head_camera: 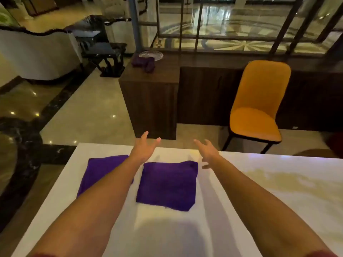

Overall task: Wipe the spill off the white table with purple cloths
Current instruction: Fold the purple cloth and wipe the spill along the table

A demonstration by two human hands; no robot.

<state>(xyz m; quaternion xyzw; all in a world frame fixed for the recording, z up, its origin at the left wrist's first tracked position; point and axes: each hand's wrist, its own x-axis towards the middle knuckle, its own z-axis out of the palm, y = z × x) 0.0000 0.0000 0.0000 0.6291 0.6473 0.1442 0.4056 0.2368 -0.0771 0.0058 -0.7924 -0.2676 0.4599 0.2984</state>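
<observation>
Two folded purple cloths lie flat on the white table [241, 210]: one [168, 184] in the middle, another [100, 173] to its left, partly hidden under my left forearm. My left hand [143, 147] hovers past the far edge of the cloths, fingers spread, holding nothing. My right hand [207, 151] is raised to the right of the middle cloth, fingers apart and empty. A faint yellowish patch [274, 180] on the table's right side may be the spill or a reflection; I cannot tell which.
Beyond the table stands a dark wooden cabinet [150, 101] with crumpled purple cloths [143, 64] and a glass plate [151, 55] on top. An orange chair [258, 108] stands at the far right. Glossy marble floor [87, 112] lies to the left.
</observation>
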